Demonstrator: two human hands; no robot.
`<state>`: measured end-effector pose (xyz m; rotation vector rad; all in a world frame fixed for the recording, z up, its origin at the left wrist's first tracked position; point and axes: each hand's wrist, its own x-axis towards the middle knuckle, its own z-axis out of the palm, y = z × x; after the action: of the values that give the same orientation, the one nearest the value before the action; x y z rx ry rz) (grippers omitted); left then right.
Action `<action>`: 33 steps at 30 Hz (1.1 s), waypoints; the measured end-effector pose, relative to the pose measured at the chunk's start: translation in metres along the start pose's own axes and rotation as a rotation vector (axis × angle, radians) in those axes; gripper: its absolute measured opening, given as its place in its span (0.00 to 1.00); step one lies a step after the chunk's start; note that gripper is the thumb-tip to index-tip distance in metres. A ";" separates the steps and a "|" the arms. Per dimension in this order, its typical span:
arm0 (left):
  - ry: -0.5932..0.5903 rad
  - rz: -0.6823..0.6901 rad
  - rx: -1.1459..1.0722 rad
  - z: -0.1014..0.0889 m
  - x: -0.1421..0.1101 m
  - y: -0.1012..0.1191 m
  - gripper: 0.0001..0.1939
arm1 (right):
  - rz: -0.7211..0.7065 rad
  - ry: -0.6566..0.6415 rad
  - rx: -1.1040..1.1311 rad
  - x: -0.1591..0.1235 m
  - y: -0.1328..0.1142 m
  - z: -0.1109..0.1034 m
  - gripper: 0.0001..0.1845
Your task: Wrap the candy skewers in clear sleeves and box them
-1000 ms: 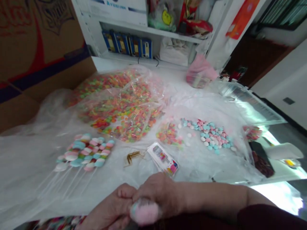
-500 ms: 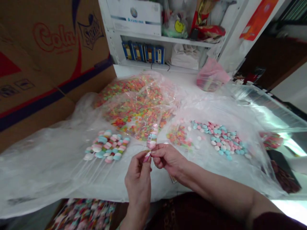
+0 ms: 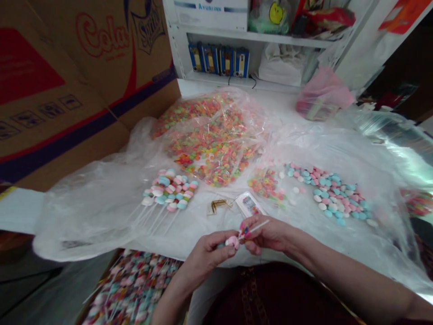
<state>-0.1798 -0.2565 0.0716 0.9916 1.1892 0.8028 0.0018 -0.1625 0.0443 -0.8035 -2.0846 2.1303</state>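
Near the table's front edge, my left hand [image 3: 214, 251] is closed around the candy end of a candy skewer [image 3: 232, 243]; pink and pale blue show between its fingers. My right hand [image 3: 269, 234] pinches the same skewer near a bright pink piece where the candy meets the white stick [image 3: 260, 226]. The stick points up and right. Just beyond the hands lie gold twist ties [image 3: 218, 206] and a small printed packet or card [image 3: 249, 205]. To the left, several finished-looking candy skewers [image 3: 171, 192] lie side by side.
A clear bag of fruit-coloured ring candies [image 3: 216, 135] spreads across the middle. Loose pink, blue and white candies [image 3: 333, 194] lie to the right. A large cardboard box [image 3: 84, 81] stands at the left. Below the table edge, another box holds many skewers [image 3: 131, 289].
Both hands have come down and to the right, nearer my body. The skewer has turned from upright to sideways, its stick now towards the right. Twist ties and the packet have come into sight.
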 end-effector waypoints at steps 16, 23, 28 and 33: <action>0.431 -0.136 0.013 0.008 0.034 -0.028 0.23 | 0.279 1.154 -1.054 -0.093 0.023 -0.081 0.16; 0.241 -0.214 -0.021 0.034 0.039 -0.043 0.16 | 0.102 0.738 -1.117 -0.037 0.040 -0.017 0.15; 0.263 -0.228 -0.085 0.031 0.032 -0.046 0.15 | 0.294 0.843 -0.651 -0.010 0.041 -0.014 0.11; 0.239 -0.214 -0.114 0.029 0.032 -0.049 0.15 | 0.209 0.879 -0.293 -0.018 0.050 -0.030 0.10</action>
<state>-0.1445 -0.2513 0.0167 0.6745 1.4113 0.8229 0.0448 -0.1467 0.0043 -1.6605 -1.8408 1.1465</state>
